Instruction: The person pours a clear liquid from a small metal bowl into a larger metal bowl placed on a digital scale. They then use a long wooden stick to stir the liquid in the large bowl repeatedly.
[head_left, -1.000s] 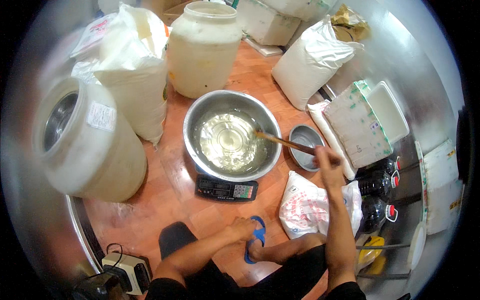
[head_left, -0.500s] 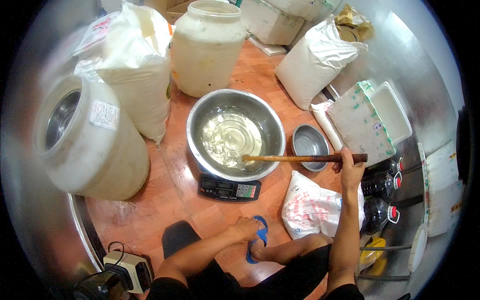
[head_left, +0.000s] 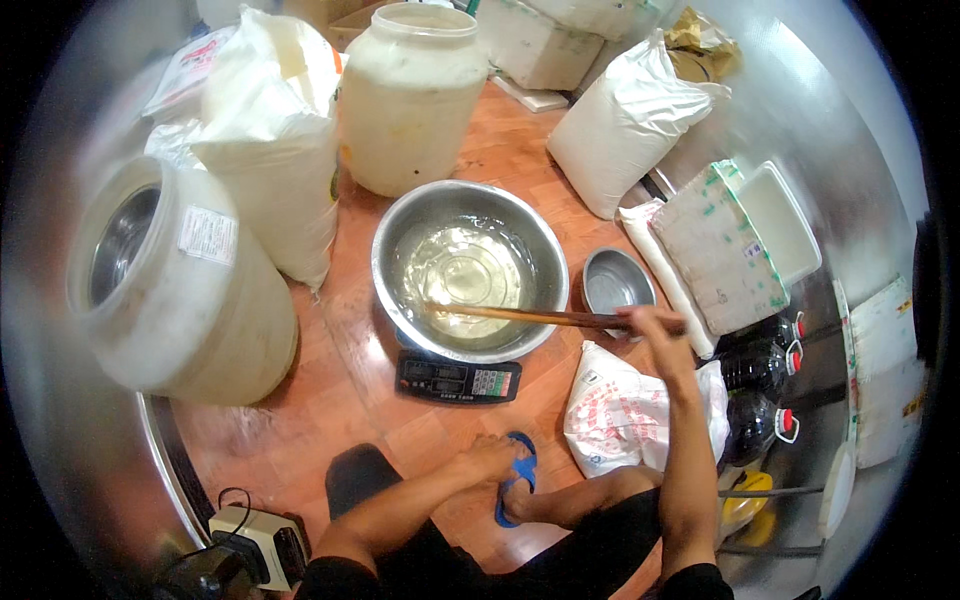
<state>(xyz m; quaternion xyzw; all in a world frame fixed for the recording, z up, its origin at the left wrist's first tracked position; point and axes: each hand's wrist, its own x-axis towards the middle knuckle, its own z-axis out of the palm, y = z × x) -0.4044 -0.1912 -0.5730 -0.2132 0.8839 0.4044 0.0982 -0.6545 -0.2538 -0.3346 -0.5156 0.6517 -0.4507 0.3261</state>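
My right hand (head_left: 652, 330) is closed round the dark end of a long wooden stick (head_left: 530, 316). The stick's paler end dips into clear, yellowish liquid (head_left: 462, 262) in a wide steel basin (head_left: 553, 250). Beneath that basin's front edge shows a black digital scale (head_left: 458, 378) with a keypad. Curled beside my foot in a blue flip-flop (head_left: 524, 466), my left hand (head_left: 488, 458) looks closed, with nothing visible in it. A small metal bowl (head_left: 618, 278) sits right of the basin, partly under the stick. A white printed bag (head_left: 620, 410) lies below my right hand.
White plastic barrels (head_left: 410, 110) and an open white sack (head_left: 262, 150) stand left and behind. To the right are another sack (head_left: 625, 125), a foam box (head_left: 722, 250) and dark bottles (head_left: 750, 425) with red caps. A beige device (head_left: 262, 545) stands lower left.
My right hand has moved left and slightly down with the wooden stick. The stick's tip has shifted left through the liquid. My left hand stays put.
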